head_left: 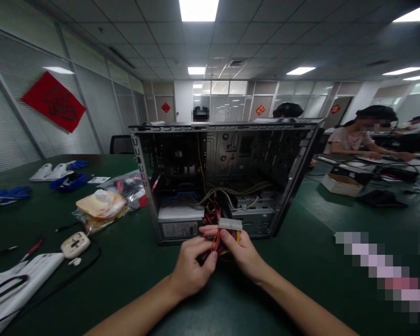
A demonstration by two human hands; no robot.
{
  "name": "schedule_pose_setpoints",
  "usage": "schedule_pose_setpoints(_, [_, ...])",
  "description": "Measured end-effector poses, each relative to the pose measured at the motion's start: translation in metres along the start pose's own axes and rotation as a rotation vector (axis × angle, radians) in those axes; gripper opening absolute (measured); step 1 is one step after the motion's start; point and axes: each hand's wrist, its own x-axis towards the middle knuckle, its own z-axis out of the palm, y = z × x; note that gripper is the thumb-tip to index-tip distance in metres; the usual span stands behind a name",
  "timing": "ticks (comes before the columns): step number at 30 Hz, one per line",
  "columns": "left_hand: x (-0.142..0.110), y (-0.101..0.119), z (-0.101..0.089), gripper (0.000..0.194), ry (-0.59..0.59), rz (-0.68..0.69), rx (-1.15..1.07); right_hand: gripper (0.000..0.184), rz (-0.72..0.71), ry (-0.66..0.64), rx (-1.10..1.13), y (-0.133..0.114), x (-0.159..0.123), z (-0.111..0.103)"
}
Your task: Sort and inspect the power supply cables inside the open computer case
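Right hand (245,255): fingers gripping white multi-pin connector (230,224), stiff, likely best held by sides. Left hand (192,265): fingers pinching coloured wires (215,241), light, bending easily.

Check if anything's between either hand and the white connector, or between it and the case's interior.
Nothing visible blocks the hands: the right hand holds the white connector, the left hand its wires. Toward the case interior, red wires and pale cables cross low in the middle; no side panel.
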Motion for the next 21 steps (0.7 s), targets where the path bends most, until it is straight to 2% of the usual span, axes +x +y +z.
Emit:
schedule_pose_setpoints(3, [0.000, 0.004, -0.001, 0.026, 0.083, -0.117, -0.067, 0.036, 0.040, -0.022, -0.008, 0.003, -0.001, 0.005])
schedule_pose_setpoints(5, [0.001, 0.004, -0.003, 0.025, 0.086, -0.117, -0.088, 0.037, 0.059, -0.028, 0.005, 0.006, -0.002, 0.008])
schedule_pose_setpoints(10, [0.000, 0.004, -0.006, 0.026, -0.046, -0.033, -0.023, 0.034, -0.010, 0.005, -0.003, 0.017, -0.004, 0.013])
schedule_pose_setpoints(14, [-0.002, 0.004, -0.003, 0.026, -0.103, -0.053, -0.026, 0.034, -0.023, -0.017, -0.022, 0.021, -0.004, 0.009])
schedule_pose_setpoints(21, [0.001, 0.002, 0.000, 0.034, -0.010, -0.148, -0.146, 0.046, 0.073, -0.101, 0.003, 0.015, -0.002, 0.001])
